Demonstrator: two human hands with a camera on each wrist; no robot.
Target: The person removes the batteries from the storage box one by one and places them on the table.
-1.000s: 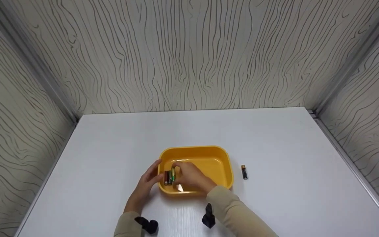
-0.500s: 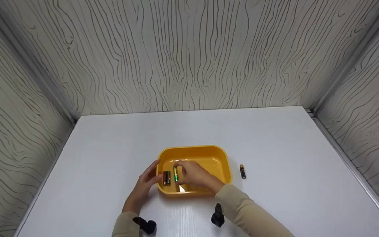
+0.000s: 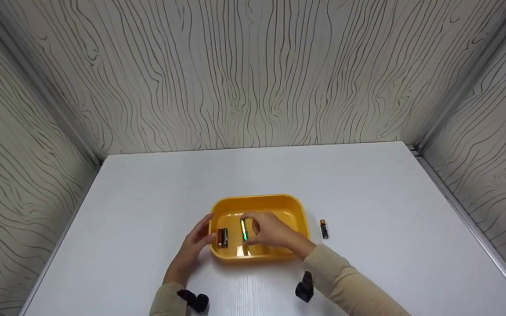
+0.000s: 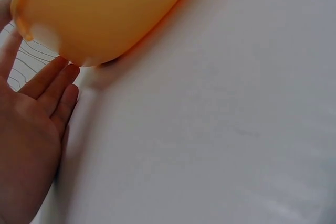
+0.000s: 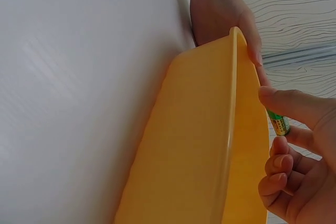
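A yellow plastic tray (image 3: pixel 279 257) stands on the white table. My left hand (image 3: pixel 195 244) holds its left end, thumb over the rim and several fingers against the outer wall, as the left wrist view shows. My right hand (image 3: pixel 270 230) pinches a green and gold battery (image 3: pixel 243 230) between thumb and forefinger inside the tray. In the right wrist view the battery's gold end (image 5: pixel 280 125) shows below the thumb, the other fingers curled. A dark red battery (image 3: pixel 220 238) and a dark green battery (image 3: pixel 225 238) lie side by side at the tray's left end.
A black battery with a copper top (image 3: pixel 324 228) lies on the table (image 3: pixel 367 188) to the right of the tray. Wood-grain panels (image 3: pixel 253 74) close off the back and both sides. A black wrist camera (image 3: pixel 305 287) sits at the right cuff.
My right hand has drawn the green and gold battery rightward, away from the two dark batteries. The left hand stays on the tray's left end. The view has shifted slightly.
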